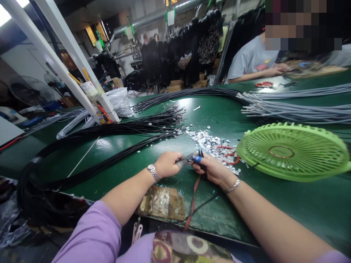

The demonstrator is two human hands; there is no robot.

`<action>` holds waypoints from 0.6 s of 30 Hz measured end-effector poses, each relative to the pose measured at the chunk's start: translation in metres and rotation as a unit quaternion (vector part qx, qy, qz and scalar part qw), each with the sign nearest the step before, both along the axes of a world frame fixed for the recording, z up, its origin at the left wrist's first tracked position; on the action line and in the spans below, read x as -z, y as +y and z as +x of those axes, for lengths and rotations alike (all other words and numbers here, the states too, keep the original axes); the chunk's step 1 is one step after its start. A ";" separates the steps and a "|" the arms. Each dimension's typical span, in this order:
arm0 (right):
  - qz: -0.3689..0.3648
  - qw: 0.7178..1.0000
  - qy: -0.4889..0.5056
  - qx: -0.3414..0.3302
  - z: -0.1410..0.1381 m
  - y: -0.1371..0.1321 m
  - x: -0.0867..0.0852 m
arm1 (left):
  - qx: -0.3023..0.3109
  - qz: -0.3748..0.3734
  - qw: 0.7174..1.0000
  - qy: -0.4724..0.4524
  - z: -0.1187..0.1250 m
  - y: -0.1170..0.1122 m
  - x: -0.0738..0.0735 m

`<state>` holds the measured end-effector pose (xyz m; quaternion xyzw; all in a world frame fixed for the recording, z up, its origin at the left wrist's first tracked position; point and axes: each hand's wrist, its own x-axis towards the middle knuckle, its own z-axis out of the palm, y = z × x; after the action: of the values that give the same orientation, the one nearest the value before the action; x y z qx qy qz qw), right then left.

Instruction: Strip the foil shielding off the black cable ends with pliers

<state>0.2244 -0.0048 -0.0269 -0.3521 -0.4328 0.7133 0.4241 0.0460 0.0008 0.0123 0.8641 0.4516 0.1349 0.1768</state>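
My left hand (170, 165), with grey coverings on the fingertips, is closed in a pinch just left of my right hand. A small dark piece shows between the two hands, too blurred to name. My right hand (212, 168), blue tape around one finger, grips a small black two-pronged hand tool (201, 153) with its prongs upward. Below the hands, a red strap (194, 193) hangs toward the table edge. A thin black cable (204, 204) curves under my right wrist. Silvery scraps (207, 140) lie scattered just beyond my hands.
Bundles of black cables (128, 124) spread over the green table (263, 204) at left. A green fan grille (296, 149) and red-handled scissors (233, 159) lie right. Grey cables (287, 111) run behind. White posts (74, 65) stand left; a co-worker (252, 58) sits opposite. Brown taped cardboard (163, 202) lies in front.
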 end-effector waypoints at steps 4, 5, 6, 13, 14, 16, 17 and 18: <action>0.029 0.996 -0.078 -0.004 -0.004 -0.003 -0.002 | 0.028 0.031 0.997 0.061 0.001 -0.003 0.000; 0.043 0.994 -0.104 0.009 -0.005 -0.003 -0.003 | 0.029 0.033 0.996 0.074 0.001 -0.003 0.001; 0.057 0.990 -0.126 0.023 -0.006 -0.004 -0.003 | 0.027 0.033 0.996 0.084 0.001 -0.003 0.001; 0.083 0.982 -0.156 0.064 -0.002 -0.003 -0.005 | 0.004 0.036 0.998 0.057 -0.001 0.001 0.000; 0.099 0.980 -0.157 0.065 0.000 -0.003 -0.006 | 0.003 0.035 0.998 0.052 -0.001 0.001 0.000; 0.141 0.974 -0.167 0.060 0.001 -0.002 -0.007 | 0.000 0.031 0.999 0.044 -0.001 0.001 0.000; 0.160 0.969 -0.178 0.058 0.001 -0.002 -0.008 | -0.001 0.030 0.999 0.043 -0.001 0.001 0.000; 0.172 0.965 -0.190 0.056 0.000 -0.002 -0.008 | 0.000 0.030 0.999 0.045 -0.001 0.000 0.000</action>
<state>0.2245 -0.0072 -0.0186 -0.4267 -0.6016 0.5228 0.4274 0.0450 0.0013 0.0118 0.8741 0.4548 0.1093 0.1307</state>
